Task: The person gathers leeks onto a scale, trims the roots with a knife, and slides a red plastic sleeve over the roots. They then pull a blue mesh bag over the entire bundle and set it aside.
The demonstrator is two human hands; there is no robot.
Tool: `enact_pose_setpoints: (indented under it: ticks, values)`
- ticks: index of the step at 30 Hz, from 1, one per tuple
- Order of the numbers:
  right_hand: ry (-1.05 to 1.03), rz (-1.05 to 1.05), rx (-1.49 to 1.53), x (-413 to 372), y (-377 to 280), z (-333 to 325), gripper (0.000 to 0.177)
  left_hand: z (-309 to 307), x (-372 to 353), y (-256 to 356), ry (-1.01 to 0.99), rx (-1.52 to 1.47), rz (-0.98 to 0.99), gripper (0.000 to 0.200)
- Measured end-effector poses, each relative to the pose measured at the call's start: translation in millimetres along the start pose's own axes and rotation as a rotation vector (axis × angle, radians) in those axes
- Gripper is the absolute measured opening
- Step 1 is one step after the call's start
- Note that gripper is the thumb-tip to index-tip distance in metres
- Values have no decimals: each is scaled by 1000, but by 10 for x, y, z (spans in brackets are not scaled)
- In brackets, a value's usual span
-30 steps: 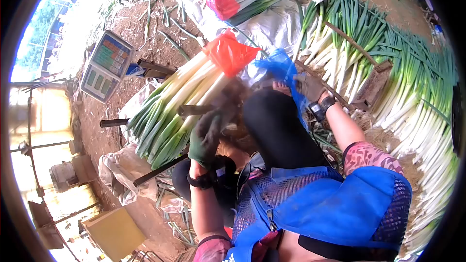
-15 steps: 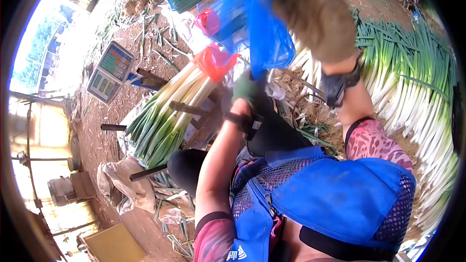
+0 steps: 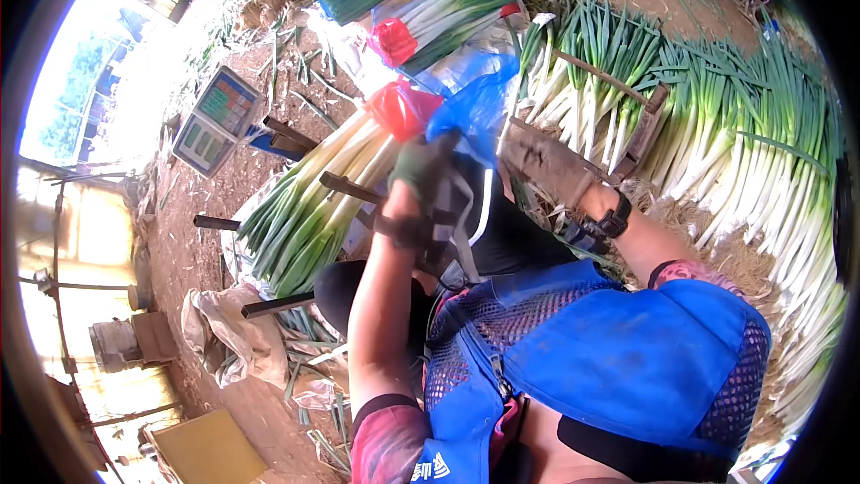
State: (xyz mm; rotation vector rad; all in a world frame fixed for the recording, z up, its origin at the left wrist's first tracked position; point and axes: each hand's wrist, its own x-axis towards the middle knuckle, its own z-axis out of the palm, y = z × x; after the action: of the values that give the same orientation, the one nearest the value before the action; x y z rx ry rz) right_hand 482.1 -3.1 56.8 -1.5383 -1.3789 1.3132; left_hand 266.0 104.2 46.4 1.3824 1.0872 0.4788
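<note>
A crumpled blue plastic bag (image 3: 482, 99) spreads between my two gloved hands. My left hand (image 3: 425, 161), in a dark green glove, is closed on its lower left edge. My right hand (image 3: 548, 163), in a dirty brown glove, has its fingertips against the bag's right side; the fingers look pressed together, with the thumb hidden. Just left of my left hand lies a bundle of long green onions (image 3: 309, 202), its white ends capped by a red plastic bag (image 3: 405, 109). Dark metal bars (image 3: 348, 186) stick up around that bundle.
Bagged green onion bundles (image 3: 457, 18) lie ahead, past the blue bag. A digital scale (image 3: 215, 121) stands on the left. Long rows of loose green onions (image 3: 717, 152) cover the ground at right, beside a wooden-looking bar (image 3: 640, 134). A sack (image 3: 233, 332) lies lower left.
My right hand has come down from high up beside the blue bag, which has dropped from a raised, stretched shape to a low crumpled one. My left hand has shifted slightly left.
</note>
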Motion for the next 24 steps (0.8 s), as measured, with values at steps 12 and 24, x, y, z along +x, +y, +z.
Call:
enact_pose_setpoints:
  ticks: [12,24]
  values:
    - [34,211,1014,133,-154,-191,29,518,-660,-28,119,272,401,40]
    - [168,148,218,-265,-279,-802,38,198,64,14,460,856,492,18]
